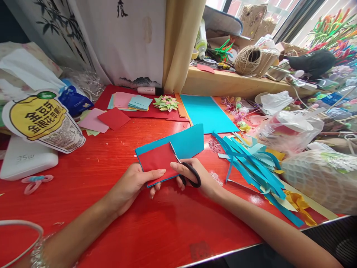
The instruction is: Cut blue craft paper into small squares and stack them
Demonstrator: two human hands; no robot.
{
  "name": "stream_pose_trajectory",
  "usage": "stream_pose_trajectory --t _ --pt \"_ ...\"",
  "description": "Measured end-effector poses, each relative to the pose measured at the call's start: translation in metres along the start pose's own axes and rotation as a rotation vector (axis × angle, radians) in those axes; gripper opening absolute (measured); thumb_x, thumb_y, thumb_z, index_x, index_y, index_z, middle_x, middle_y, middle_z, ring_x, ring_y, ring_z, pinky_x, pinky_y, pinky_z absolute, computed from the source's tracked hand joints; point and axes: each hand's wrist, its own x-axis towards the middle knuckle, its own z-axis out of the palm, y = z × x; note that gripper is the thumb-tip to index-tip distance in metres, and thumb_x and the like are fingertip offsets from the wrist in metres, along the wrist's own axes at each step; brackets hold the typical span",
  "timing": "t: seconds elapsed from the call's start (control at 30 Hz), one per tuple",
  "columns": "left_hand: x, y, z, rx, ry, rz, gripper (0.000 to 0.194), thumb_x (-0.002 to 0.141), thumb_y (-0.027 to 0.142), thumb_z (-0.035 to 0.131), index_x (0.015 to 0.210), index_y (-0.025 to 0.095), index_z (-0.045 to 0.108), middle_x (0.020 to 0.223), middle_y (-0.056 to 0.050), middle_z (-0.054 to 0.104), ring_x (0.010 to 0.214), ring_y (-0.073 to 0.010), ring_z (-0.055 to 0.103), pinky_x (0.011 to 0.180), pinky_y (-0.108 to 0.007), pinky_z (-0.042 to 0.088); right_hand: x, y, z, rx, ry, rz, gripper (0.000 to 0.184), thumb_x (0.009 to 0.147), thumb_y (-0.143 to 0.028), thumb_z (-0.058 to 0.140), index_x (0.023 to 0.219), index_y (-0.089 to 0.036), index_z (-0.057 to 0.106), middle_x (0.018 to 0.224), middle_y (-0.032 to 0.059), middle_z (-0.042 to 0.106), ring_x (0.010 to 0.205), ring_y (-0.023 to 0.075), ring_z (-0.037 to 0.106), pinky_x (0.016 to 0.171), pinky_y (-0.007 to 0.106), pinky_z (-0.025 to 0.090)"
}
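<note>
My left hand (pixel 141 178) pinches a red paper square (pixel 156 160) laid over a blue paper sheet (pixel 185 139), thumb on top and fingers beneath. In my right hand (pixel 195 175) is a pair of scissors (pixel 195 175) with black handles. Their blades meet the blue sheet along the right edge of the red square, partly hidden by the paper. Both papers are held just above the red table (pixel 111 216). Beyond them lies a larger blue sheet (pixel 206 111).
Blue paper strips (pixel 251 163) are heaped at the right, beside plastic bags (pixel 318 182). Coloured paper squares (pixel 114 117) and a folded green paper flower (pixel 166 103) lie at the back. A white power bank (pixel 28 160) and a yellow cup-shaped card (pixel 41 119) are at the left.
</note>
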Motion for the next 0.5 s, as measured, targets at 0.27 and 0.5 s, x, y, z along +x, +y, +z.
stream_pose_trajectory --t 0.27,0.5 --pt "-0.001 0.0 0.0 0.027 0.024 -0.002 0.026 0.072 0.034 0.063 0.057 0.013 0.059 0.048 0.001 0.053 0.041 -0.0073 0.044 0.04 -0.019 0.037 0.001 0.001 0.002 0.012 0.025 0.014 0.048 0.074 -0.058 0.052 0.049 -0.017 0.045 0.044 -0.0024 0.049 0.042 0.0071 0.045 0.046 0.021 0.033" --pt "-0.001 -0.002 0.0 0.042 -0.012 -0.013 0.027 0.072 0.036 0.063 0.058 0.013 0.061 0.047 0.001 0.054 0.041 -0.0074 0.045 0.041 -0.019 0.037 0.001 -0.005 -0.001 -0.024 -0.021 0.02 0.048 0.075 -0.057 0.05 0.051 -0.016 0.046 0.048 -0.001 0.052 0.044 0.0075 0.047 0.047 0.021 0.034"
